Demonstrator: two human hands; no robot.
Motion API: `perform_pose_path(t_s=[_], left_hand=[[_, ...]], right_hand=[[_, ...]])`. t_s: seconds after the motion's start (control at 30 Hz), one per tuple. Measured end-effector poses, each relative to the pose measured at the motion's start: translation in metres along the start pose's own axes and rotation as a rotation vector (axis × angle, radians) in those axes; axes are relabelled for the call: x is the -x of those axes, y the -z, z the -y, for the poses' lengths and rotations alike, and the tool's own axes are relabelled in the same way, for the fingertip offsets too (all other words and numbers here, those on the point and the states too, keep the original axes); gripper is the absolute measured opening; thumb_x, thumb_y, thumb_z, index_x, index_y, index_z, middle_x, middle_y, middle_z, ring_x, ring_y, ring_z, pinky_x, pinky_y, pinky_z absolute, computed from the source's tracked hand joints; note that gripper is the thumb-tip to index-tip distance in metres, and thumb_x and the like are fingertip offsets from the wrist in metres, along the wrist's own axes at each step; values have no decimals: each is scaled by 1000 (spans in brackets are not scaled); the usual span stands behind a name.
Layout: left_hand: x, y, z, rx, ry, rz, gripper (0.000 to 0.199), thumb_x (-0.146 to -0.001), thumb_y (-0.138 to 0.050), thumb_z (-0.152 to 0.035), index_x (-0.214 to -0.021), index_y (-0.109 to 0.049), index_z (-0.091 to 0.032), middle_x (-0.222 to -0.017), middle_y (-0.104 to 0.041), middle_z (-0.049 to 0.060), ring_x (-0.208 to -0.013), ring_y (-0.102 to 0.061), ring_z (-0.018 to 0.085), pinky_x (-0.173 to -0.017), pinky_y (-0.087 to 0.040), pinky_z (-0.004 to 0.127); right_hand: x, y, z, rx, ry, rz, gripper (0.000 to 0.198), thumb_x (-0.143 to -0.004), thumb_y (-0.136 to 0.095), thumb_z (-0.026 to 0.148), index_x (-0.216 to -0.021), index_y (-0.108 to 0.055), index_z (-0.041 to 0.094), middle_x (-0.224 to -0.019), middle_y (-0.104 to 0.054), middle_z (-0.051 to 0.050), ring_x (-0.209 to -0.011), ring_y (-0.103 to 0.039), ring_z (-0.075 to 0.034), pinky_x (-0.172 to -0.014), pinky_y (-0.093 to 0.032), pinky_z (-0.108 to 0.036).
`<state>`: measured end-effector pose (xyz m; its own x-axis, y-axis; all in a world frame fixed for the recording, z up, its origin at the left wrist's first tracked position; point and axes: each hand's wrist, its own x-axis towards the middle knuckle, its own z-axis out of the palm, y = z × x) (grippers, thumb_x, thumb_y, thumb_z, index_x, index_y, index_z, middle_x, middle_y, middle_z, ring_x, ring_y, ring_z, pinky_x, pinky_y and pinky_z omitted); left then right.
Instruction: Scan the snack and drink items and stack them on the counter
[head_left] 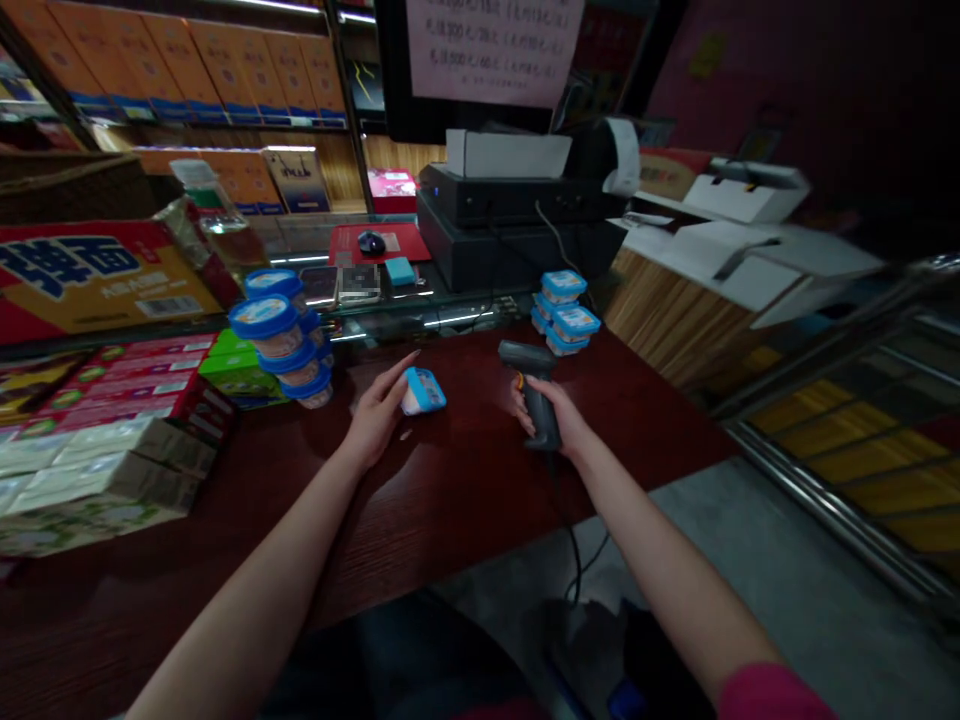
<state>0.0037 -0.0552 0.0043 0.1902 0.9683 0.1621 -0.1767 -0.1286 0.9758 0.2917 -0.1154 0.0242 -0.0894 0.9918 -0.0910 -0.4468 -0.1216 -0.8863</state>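
Note:
My left hand [379, 415] rests at the middle of the dark red counter [457, 520], its fingers closed around one side of a small tub with a blue lid [425, 390]. The tub is tipped so that its lid faces right. In my right hand [551, 410] is a dark grey barcode scanner [541, 400], held by its handle with the head pointing left toward the tub. A cable hangs from the scanner over the counter's front edge. Beyond it sits a small stack of square blue-lidded tubs [568, 318]. Left of my left hand stand stacked round blue-lidded tubs [274, 325].
Packed drink cartons [112, 480], red boxes [142, 375] and a green box [244, 370] crowd the left. A bottle [217, 225], mouse [371, 242] and black cash drawer [510, 245] stand behind. A metal rail [840, 510] borders the right.

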Motion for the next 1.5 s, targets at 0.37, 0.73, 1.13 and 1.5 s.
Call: perform_pose_path(t_s=[0.37, 0.73, 1.13, 1.5], left_hand=[[20, -2, -17, -531, -128, 165, 49, -98, -50, -53, -137, -58, -24, -157, -51, 12, -150, -41, 28, -128, -27, 50], [65, 15, -17, -801, -140, 155, 61, -80, -78, -52, -130, -58, -25, -145, -60, 14, -134, -59, 34, -115, -46, 54], [66, -29, -58, -1144, -275, 495, 73, -91, -65, -44, -159, -38, -40, -168, -35, 4, -149, -45, 34, -120, -42, 52], [-61, -165, -43, -684, -379, 478, 58, -75, -83, -37, -132, -72, -30, -144, -62, 11, -135, -58, 34, -119, -39, 50]], right_hand=[[42, 60, 27, -6, -4, -91, 37, -74, -77, 51, -85, -59, 21, -66, -55, 4, -42, -41, -8, -33, -33, -20], [38, 73, 31, -74, 32, -116, 33, -76, -75, 48, -86, -61, 20, -66, -54, 4, -45, -43, -8, -40, -33, -21], [54, 127, 62, -74, 137, -247, 29, -81, -71, 46, -81, -54, 22, -64, -49, 4, -46, -39, -10, -39, -33, -22], [49, 131, 52, -170, 138, -262, 35, -72, -77, 49, -79, -56, 21, -62, -54, 5, -44, -41, -8, -38, -34, -20]])
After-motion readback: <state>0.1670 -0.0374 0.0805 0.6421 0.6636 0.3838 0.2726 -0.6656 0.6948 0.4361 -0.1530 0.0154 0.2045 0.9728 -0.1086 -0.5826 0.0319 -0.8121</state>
